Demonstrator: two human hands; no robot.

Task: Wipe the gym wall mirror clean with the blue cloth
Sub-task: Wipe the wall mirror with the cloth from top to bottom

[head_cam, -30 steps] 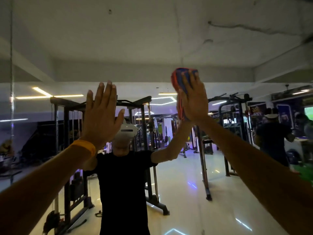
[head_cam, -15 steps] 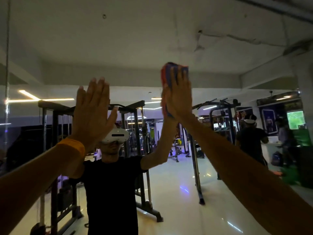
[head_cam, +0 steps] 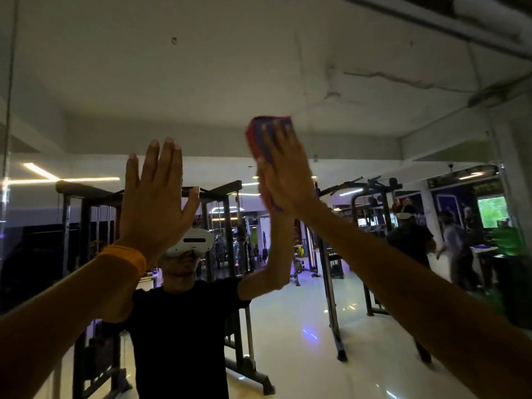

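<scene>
1. Head view: my right hand (head_cam: 288, 174), fingers straight, presses the folded blue cloth with red-orange edging (head_cam: 259, 139) against the large glass wall mirror (head_cam: 374, 82), upper centre of frame.
2. The cloth's long axis runs vertically under my palm.
3. My left hand (head_cam: 155, 197), fingers straight, holds nothing, lower left of the cloth.

An orange wristband (head_cam: 122, 259) was worn below the left hand (head_cam: 157, 205); a black T-shirt (head_cam: 184, 326) and white headset (head_cam: 191, 241) were reflected.
</scene>
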